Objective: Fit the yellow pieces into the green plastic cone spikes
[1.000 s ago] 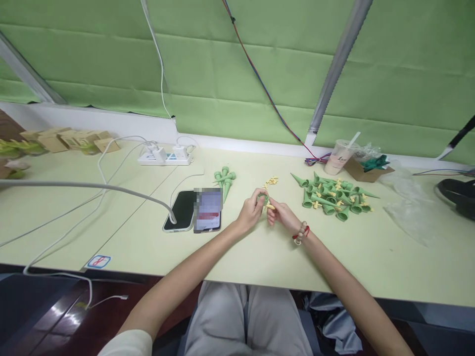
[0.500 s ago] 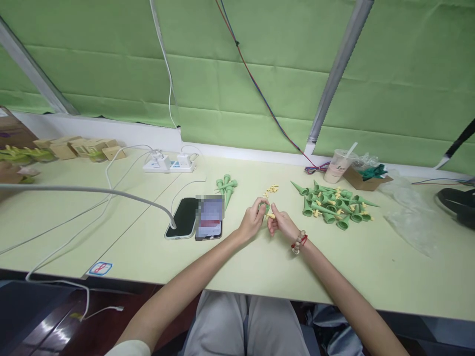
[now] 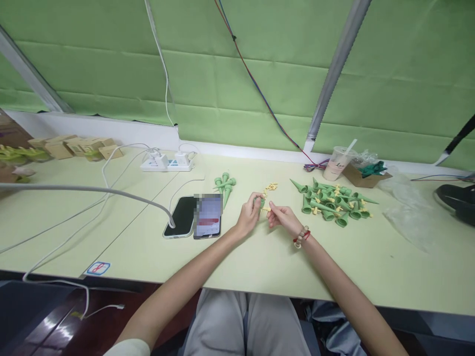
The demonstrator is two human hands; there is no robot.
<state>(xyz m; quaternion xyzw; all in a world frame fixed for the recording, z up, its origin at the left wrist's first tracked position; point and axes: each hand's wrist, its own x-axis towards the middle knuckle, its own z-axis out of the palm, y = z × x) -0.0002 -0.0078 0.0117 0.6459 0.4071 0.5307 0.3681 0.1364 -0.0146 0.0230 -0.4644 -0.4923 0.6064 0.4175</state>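
My left hand (image 3: 249,213) is closed around a green plastic cone (image 3: 261,201), most of it hidden by the fingers. Between thumb and fingers, my right hand (image 3: 282,217) pinches a small yellow plastic piece (image 3: 266,209) against the cone's near side. Just beyond my hands lie several loose yellow pieces (image 3: 272,187). To the right is a pile of green cones (image 3: 328,200), many with yellow pieces on them. A smaller group of green cones (image 3: 225,184) lies to the left, behind the phones.
Two phones (image 3: 180,217) lie left of my hands, with a white cable crossing in front. A power strip (image 3: 166,164) stands by the wall. At the back right are a drink cup (image 3: 336,165), a cardboard box (image 3: 363,177) and a clear plastic bag (image 3: 408,217). Part of another person's hand (image 3: 7,173) shows at far left.
My right fingers have closed on the yellow piece, and its thumb has come down toward the cone. The whole view has shifted slightly.
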